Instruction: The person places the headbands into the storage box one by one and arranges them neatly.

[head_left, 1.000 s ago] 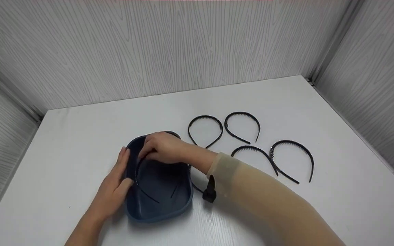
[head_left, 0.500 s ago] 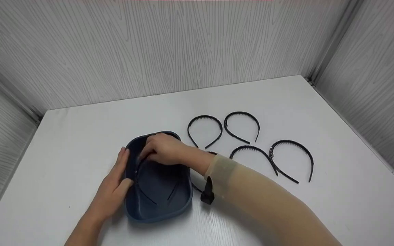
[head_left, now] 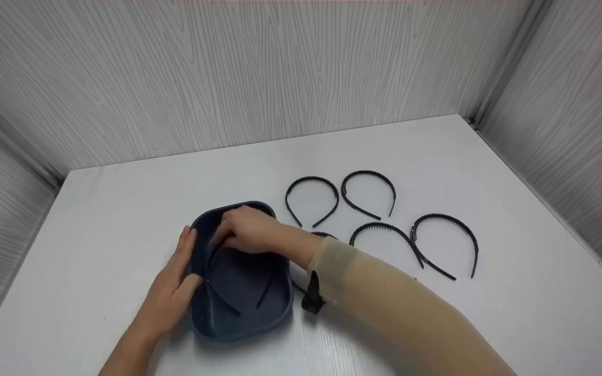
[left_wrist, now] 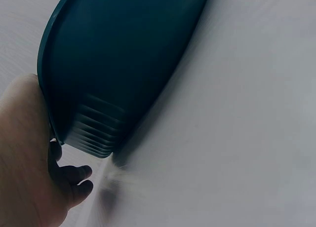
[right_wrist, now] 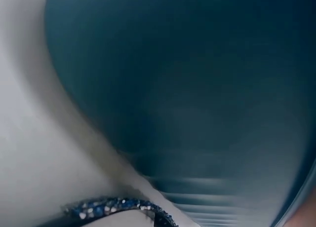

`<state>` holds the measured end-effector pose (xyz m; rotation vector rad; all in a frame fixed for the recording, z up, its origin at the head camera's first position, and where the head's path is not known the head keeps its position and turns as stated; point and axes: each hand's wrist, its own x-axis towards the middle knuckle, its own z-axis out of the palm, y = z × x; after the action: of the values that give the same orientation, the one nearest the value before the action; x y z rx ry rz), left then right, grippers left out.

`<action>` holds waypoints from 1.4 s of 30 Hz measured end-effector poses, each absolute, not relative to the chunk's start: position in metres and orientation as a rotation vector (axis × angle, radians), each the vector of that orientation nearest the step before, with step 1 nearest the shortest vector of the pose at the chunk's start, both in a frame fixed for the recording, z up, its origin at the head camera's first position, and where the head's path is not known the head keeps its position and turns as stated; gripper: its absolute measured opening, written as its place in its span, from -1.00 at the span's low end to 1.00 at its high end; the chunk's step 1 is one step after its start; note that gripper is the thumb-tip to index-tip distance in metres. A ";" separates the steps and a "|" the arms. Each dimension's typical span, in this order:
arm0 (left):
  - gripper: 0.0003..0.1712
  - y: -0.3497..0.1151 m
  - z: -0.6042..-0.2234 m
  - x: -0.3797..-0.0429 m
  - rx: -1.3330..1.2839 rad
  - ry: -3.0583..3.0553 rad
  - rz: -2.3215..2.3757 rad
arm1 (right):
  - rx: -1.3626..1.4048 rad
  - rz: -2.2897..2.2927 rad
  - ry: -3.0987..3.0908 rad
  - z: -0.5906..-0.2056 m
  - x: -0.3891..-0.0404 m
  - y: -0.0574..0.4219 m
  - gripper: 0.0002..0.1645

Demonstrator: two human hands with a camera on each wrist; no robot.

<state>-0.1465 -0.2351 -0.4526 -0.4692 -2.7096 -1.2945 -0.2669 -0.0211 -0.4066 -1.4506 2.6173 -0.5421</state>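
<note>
Right sleeve (head_left: 400, 308) shifted slightly leftward since earliest frame, uncovering arch of partly hidden headband (head_left: 298, 286) just right of blue bin (head_left: 249, 333). Right wrist view alone resolves glittering stones (right_wrist: 108, 207) on this headband; both wrist views add bin's ridges, unseen from head. Left hand (head_left: 168, 292) grips bin's left side, thumb over rim. Bin holds black headband (head_left: 208, 269), legs toward near end; right hand (head_left: 246, 228), inside bin, pinches its arch. Beyond, four headbands (head_left: 312, 179) lie on white table (head_left: 123, 235), nearer pair touching. Farthest, grain-patterned panel (head_left: 280, 68).
</note>
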 end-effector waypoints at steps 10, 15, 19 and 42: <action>-0.06 -0.235 -0.453 -0.147 -0.470 -2.716 -1.290 | -1.369 -0.518 2.592 -0.406 -0.268 -0.023 -0.68; -0.05 -0.235 -0.453 -0.147 -0.466 -2.718 -1.287 | -1.333 -0.474 2.579 -0.406 -0.268 -0.024 -0.66; -0.05 -0.235 -0.453 -0.147 -0.465 -2.720 -1.294 | -1.320 -0.459 2.577 -0.406 -0.269 -0.025 -0.66; -0.07 -0.237 -0.454 -0.147 -0.499 -2.701 -1.282 | -1.272 -0.402 2.585 -0.410 -0.270 -0.030 -0.71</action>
<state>-0.1473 -0.2369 -0.4541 -0.4992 -2.7011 -1.2822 -0.2698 -0.0303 -0.4099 -1.2719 2.5850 -0.4018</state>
